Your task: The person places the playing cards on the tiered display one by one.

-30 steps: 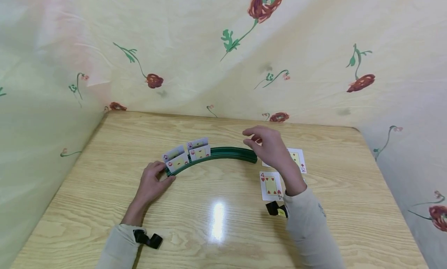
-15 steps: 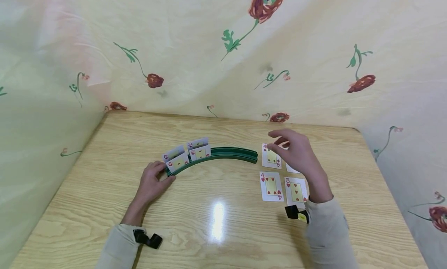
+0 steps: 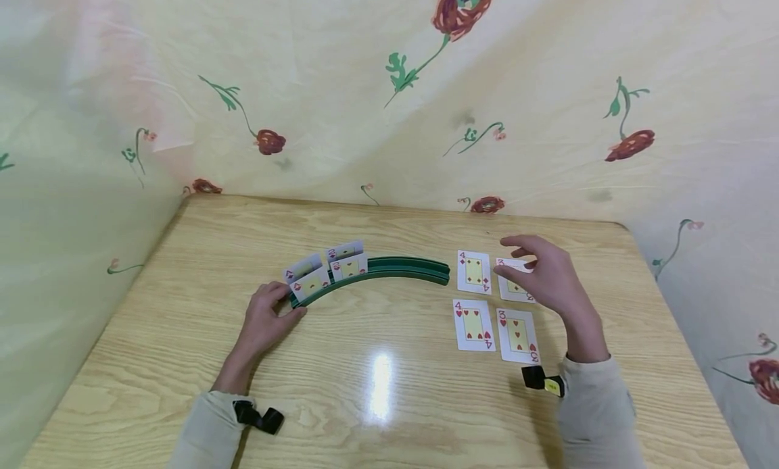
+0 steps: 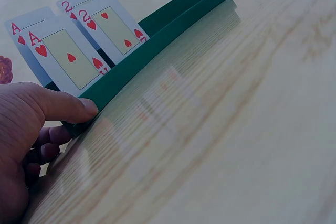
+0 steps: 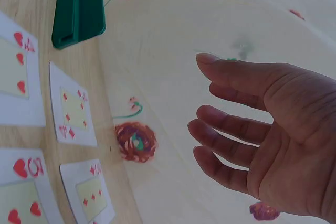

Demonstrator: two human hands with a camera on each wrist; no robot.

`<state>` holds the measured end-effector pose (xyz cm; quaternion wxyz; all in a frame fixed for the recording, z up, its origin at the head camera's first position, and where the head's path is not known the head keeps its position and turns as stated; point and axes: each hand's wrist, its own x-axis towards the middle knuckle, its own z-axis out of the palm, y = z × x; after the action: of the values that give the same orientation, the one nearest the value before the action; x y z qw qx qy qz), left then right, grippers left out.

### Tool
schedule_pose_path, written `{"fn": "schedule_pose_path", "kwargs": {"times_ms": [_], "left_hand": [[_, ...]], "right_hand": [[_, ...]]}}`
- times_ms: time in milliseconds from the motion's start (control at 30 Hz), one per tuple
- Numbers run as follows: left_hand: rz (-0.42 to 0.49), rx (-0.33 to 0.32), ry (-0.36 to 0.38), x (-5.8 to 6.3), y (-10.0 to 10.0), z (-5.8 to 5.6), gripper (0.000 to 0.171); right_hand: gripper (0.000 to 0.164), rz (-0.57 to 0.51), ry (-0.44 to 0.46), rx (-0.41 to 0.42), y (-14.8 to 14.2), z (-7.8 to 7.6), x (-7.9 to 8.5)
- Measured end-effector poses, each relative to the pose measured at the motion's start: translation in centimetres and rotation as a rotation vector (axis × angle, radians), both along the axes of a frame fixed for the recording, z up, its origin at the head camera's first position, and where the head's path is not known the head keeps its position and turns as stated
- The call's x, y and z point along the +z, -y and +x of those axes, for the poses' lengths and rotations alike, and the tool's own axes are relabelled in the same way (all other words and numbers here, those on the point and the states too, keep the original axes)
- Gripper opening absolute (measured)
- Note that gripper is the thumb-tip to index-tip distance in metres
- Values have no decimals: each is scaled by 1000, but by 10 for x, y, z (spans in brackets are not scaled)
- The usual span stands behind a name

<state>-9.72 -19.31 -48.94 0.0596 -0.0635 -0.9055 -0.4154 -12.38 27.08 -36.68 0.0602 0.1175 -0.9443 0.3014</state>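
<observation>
A curved green card holder [image 3: 408, 269] stands on the table, its left end gripped by my left hand [image 3: 263, 320] with the thumb on the front wall. Upright in its slots are an ace of hearts [image 4: 71, 56] before an ace of diamonds [image 4: 22, 40], and a two of hearts [image 4: 110, 27] before a two of diamonds [image 4: 67, 4]. My right hand [image 3: 544, 274], loosely curled and holding nothing, hovers over the three of diamonds [image 3: 512, 290] and partly hides it. Beside that card lie the four of diamonds [image 3: 473, 272], four of hearts [image 3: 474, 326] and three of hearts [image 3: 517, 335], face up.
The wooden table [image 3: 341, 381] reaches back to a flower-printed cloth [image 3: 328, 117] hung behind and at both sides. Black straps with small blocks sit at both sleeve cuffs. The holder's right end ends close to the four of diamonds.
My right hand has moved right, from above the holder's right end to above the three of diamonds, uncovering the fours and the three of hearts. The left hand and holder stay put.
</observation>
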Motion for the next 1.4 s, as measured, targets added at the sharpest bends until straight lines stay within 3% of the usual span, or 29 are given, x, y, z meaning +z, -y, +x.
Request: {"fn": "schedule_pose_path", "kwargs": {"times_ms": [167, 400, 867, 1400], "left_hand": [[2, 0, 1, 0, 0, 0, 37], [1, -1, -2, -1, 0, 1, 37], [-3, 3, -4, -2, 0, -1, 35], [10, -1, 12, 0, 0, 0, 36]], "right_hand": [[48, 39, 22, -11, -12, 2, -6], [52, 68, 121, -43, -24, 2, -18], [64, 120, 294, -56, -38, -9, -51], [66, 193, 284, -33, -43, -14, -70]]}}
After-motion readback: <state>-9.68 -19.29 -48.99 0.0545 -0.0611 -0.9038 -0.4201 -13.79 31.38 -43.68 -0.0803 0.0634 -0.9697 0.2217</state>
